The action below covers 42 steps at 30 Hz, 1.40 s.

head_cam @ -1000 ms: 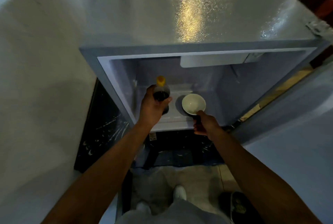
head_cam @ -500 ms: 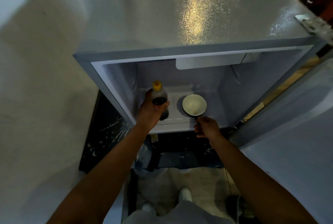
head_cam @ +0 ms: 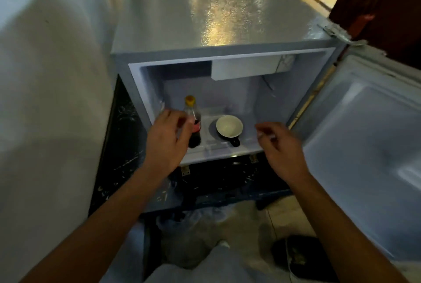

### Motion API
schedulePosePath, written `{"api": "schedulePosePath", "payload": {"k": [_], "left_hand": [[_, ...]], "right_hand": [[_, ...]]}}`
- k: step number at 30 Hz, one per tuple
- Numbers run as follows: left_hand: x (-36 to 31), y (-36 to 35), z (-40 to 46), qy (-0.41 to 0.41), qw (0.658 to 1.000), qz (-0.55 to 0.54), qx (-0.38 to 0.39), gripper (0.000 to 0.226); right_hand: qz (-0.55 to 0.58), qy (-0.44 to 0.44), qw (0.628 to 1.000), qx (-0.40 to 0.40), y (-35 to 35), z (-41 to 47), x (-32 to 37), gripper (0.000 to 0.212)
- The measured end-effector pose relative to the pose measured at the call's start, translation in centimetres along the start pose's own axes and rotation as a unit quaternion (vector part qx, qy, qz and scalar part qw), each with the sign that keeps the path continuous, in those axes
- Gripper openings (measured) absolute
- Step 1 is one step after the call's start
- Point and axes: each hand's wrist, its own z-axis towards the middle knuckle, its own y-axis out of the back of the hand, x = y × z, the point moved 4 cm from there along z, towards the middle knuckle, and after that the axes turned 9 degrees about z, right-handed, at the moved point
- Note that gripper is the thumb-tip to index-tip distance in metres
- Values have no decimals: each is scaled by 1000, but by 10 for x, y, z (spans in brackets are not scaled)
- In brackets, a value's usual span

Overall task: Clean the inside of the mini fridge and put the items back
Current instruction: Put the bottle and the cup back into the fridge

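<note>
The mini fridge [head_cam: 216, 52] stands open in front of me, its white inside lit dimly. A dark soda bottle [head_cam: 193, 123] with a yellow cap stands upright on the fridge floor at the left. A dark mug [head_cam: 229, 128] with a white inside sits to its right, handle toward me. My left hand [head_cam: 167, 141] hovers just in front of the bottle with fingers spread, off the bottle. My right hand [head_cam: 281, 148] is out in front of the fridge's right side, fingers loosely curled and holding nothing.
The fridge door [head_cam: 369, 146] is swung open to the right. A white wall [head_cam: 50, 100] runs close along the left. The fridge rests on a dark stand [head_cam: 118, 146]. A crumpled cloth or bag [head_cam: 196, 235] lies on the floor below.
My left hand has let go of the bottle, and my right hand has let go of the mug's handle. Both hands have drawn back from the fridge; the view has pulled away and up.
</note>
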Motion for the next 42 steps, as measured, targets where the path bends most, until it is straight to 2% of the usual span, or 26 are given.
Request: {"api": "schedulePosePath", "payload": {"k": [3,4,6,8,11,16,22,26,31,34,37,42], "left_hand": [[-41,49,35,-163,984,32,-60,24],[-52,63,48,-212,972,49,-84,26],[-64,81,75,-260,954,95,-111,34],[-63,84,102,-263,947,157,-98,41],[-59,75,121,-226,944,239,-27,46],[-61,78,121,-213,932,292,42,48],[-46,80,123,-235,917,317,50,57],[-48,77,122,-232,915,323,63,51],[-45,80,128,-208,921,315,95,50],[-44,85,134,-197,921,297,160,51],[-44,97,141,-210,911,271,227,47],[-31,118,156,-204,905,248,277,42]], "right_hand": [[-134,149,974,-104,54,-15,56,31],[-194,175,956,-136,74,-19,70,37],[-297,166,923,-178,113,-29,89,49],[-365,102,905,-192,148,-34,92,60],[-447,18,869,-211,191,-42,90,70],[-508,-155,816,-228,250,-64,72,66],[-539,-173,804,-181,250,-85,74,66],[-575,-192,786,-120,232,-104,93,70],[-589,-189,784,-49,192,-119,133,56],[-575,-161,800,48,162,-120,166,46],[-525,-115,833,131,130,-120,197,57],[-390,3,914,114,72,-108,210,85]]}}
